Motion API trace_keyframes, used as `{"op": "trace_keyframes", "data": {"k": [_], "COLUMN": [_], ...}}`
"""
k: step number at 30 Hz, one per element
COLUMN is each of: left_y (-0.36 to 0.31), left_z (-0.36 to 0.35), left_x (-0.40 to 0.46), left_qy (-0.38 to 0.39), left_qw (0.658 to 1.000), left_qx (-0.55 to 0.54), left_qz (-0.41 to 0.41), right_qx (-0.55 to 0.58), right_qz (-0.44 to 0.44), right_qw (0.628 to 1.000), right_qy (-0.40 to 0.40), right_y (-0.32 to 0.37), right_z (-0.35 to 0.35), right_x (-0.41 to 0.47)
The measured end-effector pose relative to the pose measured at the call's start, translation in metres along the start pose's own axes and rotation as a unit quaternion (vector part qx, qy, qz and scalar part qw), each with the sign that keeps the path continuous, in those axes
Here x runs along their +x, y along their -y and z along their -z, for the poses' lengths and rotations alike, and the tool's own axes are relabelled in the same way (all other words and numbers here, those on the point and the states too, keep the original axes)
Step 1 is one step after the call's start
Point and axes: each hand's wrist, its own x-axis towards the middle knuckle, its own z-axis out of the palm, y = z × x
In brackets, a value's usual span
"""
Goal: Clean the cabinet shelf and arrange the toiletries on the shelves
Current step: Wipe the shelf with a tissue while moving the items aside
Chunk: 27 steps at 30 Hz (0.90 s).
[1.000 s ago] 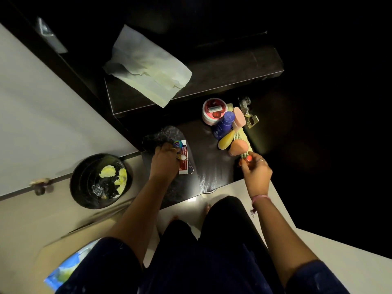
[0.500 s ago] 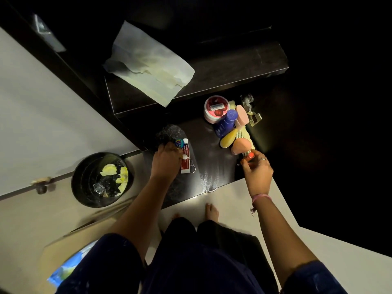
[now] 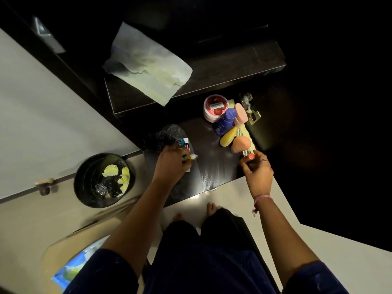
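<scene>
On the dark lower shelf [image 3: 203, 166] my left hand [image 3: 170, 164] pinches a small white-tipped item [image 3: 193, 155] over a red-and-white toothpaste tube [image 3: 186, 143]. A dark shiny bag [image 3: 167, 132] lies just behind it. My right hand [image 3: 257, 172] pinches a small orange-capped item [image 3: 251, 156] at the near end of a pale yellow comb [image 3: 244, 132]. Behind the comb stand a round red-lidded jar [image 3: 214, 107], a blue bottle [image 3: 226, 122], a pink sponge [image 3: 241, 113], a yellow piece [image 3: 228, 138] and a peach piece [image 3: 239, 144]. A crumpled pale cloth [image 3: 148, 66] lies on the upper shelf [image 3: 229, 66].
A black bin [image 3: 84, 183] with scraps stands on the floor at the left. The white cabinet door [image 3: 42, 107] with a knob [image 3: 45, 185] is swung open on the left. A metal hinge [image 3: 251, 113] sits at the shelf's right. My bare feet are below the shelf edge.
My left hand has curled over the toothpaste tube and now shows a white-tipped item in its fingers. My right hand stays at the comb's end with the orange-capped item.
</scene>
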Motion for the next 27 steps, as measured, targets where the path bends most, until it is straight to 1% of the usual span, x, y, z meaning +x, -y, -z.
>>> {"op": "trace_keyframes", "data": {"k": [4,7,10,12,15,18,19,20,22,23,25,26,27], "left_y": [-0.022,-0.048,-0.073,-0.085,-0.093,-0.089,-0.086,-0.082,-0.07,-0.061,-0.04,-0.029,-0.018], "left_z": [-0.006,-0.015,-0.03,-0.04,-0.055,-0.063,-0.063,-0.061,-0.052,-0.046,-0.032,-0.028,-0.023], "left_x": [-0.003,0.0,0.0,0.002,0.006,0.007,0.007,0.005,0.002,0.001,0.003,0.007,0.012], "left_qy": [-0.011,-0.017,-0.007,0.021,0.039,0.059,0.055,0.042,-0.005,-0.044,-0.126,-0.15,-0.154], "left_qw": [0.993,0.982,0.964,0.94,0.907,0.893,0.893,0.902,0.934,0.945,0.953,0.957,0.959], "left_qx": [-0.116,-0.189,-0.26,-0.324,-0.377,-0.389,-0.389,-0.375,-0.315,-0.283,-0.231,-0.205,-0.188], "left_qz": [-0.014,0.006,0.056,0.108,0.181,0.217,0.219,0.21,0.17,0.158,0.147,0.143,0.144], "right_qx": [0.003,0.024,0.045,0.057,0.067,0.077,0.082,0.087,0.092,0.099,0.121,0.129,0.127], "right_qz": [-0.011,-0.02,-0.036,-0.048,-0.052,-0.041,-0.039,-0.033,-0.017,-0.016,-0.022,-0.026,-0.029], "right_qw": [1.0,0.999,0.998,0.997,0.996,0.995,0.995,0.994,0.993,0.992,0.987,0.984,0.982], "right_qy": [0.004,-0.002,0.003,0.005,0.017,0.039,0.045,0.051,0.065,0.077,0.107,0.123,0.136], "right_y": [-0.003,-0.005,-0.01,-0.012,-0.01,-0.004,-0.002,0.001,0.007,0.012,0.027,0.036,0.045], "right_z": [0.003,0.004,0.0,-0.005,-0.012,-0.021,-0.024,-0.028,-0.037,-0.042,-0.053,-0.059,-0.066], "right_x": [-0.012,-0.032,-0.049,-0.056,-0.064,-0.068,-0.069,-0.071,-0.074,-0.075,-0.075,-0.074,-0.072]}}
